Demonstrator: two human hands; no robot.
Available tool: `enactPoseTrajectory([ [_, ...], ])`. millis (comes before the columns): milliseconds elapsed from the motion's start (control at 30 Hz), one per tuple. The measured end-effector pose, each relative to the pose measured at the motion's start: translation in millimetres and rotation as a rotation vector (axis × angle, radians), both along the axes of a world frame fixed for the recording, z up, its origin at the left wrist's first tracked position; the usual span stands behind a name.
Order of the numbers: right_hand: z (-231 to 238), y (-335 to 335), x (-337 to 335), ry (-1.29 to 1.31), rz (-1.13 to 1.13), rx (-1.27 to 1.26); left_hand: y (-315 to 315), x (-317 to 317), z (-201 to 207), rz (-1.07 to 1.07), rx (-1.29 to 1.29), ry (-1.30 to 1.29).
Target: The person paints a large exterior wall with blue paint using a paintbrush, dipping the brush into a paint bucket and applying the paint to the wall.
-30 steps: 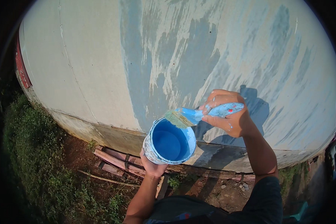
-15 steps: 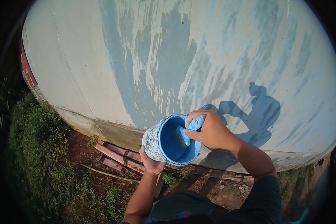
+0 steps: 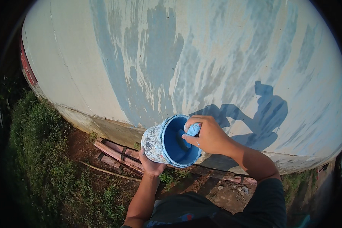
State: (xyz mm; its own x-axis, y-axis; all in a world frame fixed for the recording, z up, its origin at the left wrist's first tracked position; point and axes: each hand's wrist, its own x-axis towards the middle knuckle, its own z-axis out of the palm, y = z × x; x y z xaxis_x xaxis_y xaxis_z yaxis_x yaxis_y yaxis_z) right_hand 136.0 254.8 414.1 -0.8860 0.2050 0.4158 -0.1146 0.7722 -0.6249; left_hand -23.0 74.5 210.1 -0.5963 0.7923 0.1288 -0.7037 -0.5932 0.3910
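Observation:
My left hand (image 3: 151, 164) supports a paint-spattered bucket (image 3: 152, 142) from its lower left side, fingers partly hidden behind it. The bucket is tilted, its mouth toward me, and blue paint coats the inside. My right hand (image 3: 208, 133) is closed around the blue-smeared handle of a paintbrush (image 3: 193, 129). The brush head points down into the bucket, and its tip is hard to make out against the blue inside. Beyond the bucket stands a pale wall (image 3: 83, 57) with streaky blue-grey paint strokes (image 3: 161, 49) down it.
Reddish planks (image 3: 117, 154) lie on the soil at the wall's foot, with a thin stick (image 3: 110, 170) nearer me. Green weeds (image 3: 41, 140) grow at the left. Small stones (image 3: 242, 189) lie near my right elbow. My shadow (image 3: 268, 114) falls on the wall.
The brush has gone deeper into the bucket, with my right hand shifting left and its handle now more upright. The bucket and my left hand have moved slightly left.

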Motion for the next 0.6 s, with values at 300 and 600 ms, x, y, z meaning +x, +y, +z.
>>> enactPoseTrajectory([
  [300, 41, 20, 35, 0.152, 0.257, 0.112, 17, 22, 25, -0.070, -0.004, -0.081],
  [600, 71, 37, 34, 0.414, 0.129, 0.586, 56, 33, 92, -0.216, 0.047, -0.016],
])
